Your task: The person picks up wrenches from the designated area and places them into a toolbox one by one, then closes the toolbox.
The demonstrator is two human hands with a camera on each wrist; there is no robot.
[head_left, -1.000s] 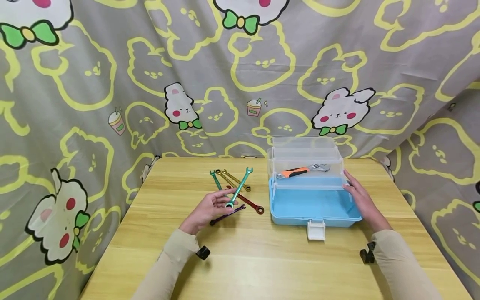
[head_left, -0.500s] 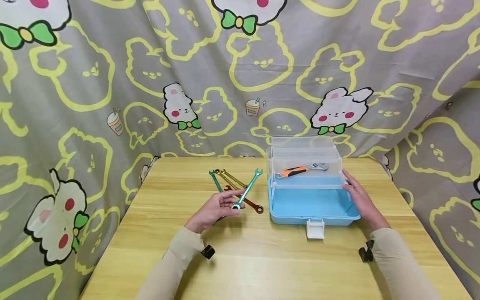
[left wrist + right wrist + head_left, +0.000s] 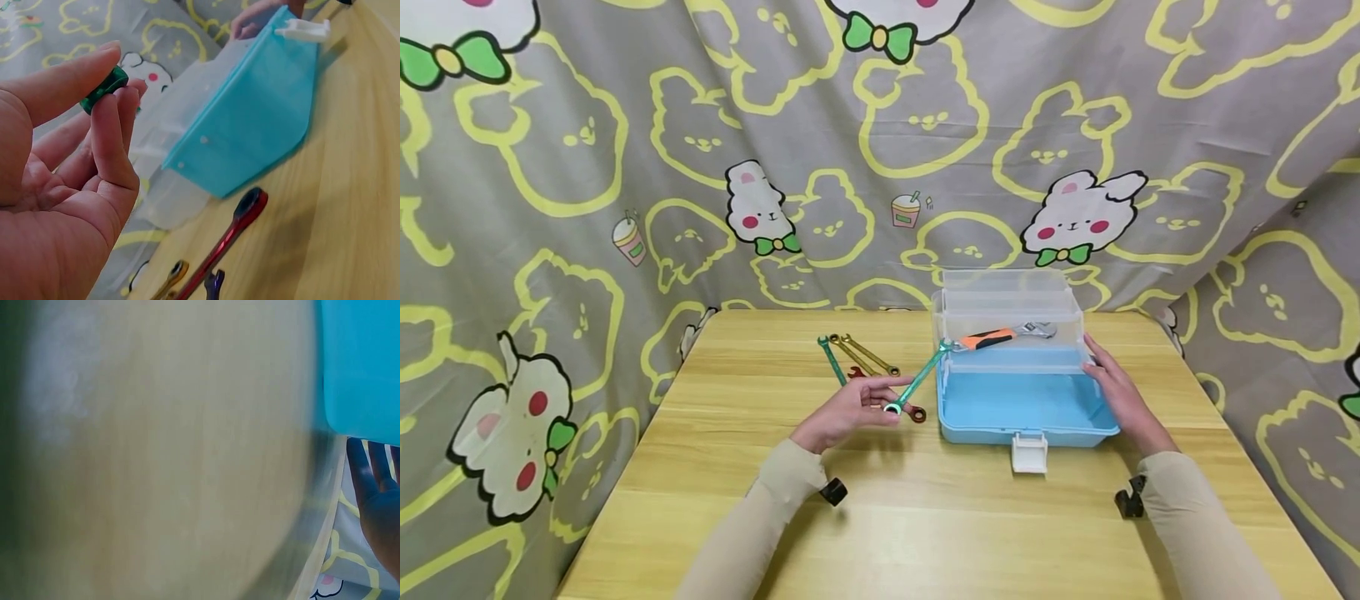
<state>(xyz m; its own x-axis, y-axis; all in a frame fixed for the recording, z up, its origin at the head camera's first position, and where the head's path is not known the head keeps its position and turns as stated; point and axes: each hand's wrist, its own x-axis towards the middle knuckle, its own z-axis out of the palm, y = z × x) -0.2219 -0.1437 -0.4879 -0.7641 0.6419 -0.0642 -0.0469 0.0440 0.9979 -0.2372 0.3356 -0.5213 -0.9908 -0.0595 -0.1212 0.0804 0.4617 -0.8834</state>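
Note:
My left hand (image 3: 853, 407) pinches a green combination wrench (image 3: 919, 379) by its ring end, between thumb and fingertips. The wrench slants up to the right, its open end overlapping the left edge of the blue toolbox (image 3: 981, 435) in the head view. In the left wrist view only a short green end (image 3: 105, 90) shows between the fingers. My right hand (image 3: 1123, 400) rests against the toolbox's right side, and its fingers (image 3: 364, 469) look straight in the right wrist view. An adjustable wrench (image 3: 988, 338) with orange-and-black handle lies in the raised clear tray (image 3: 1060, 360).
Left of the toolbox lie a second green wrench (image 3: 832, 360), two gold wrenches (image 3: 868, 354) and a red wrench (image 3: 918, 414), partly behind my left hand. A purple wrench (image 3: 214, 284) shows in the left wrist view. A white latch (image 3: 1029, 454) hangs at the toolbox front. Patterned curtains surround the table.
My left hand has carried the green wrench to the right, from above the other wrenches to the toolbox's left edge. The right hand has stayed at the toolbox's side.

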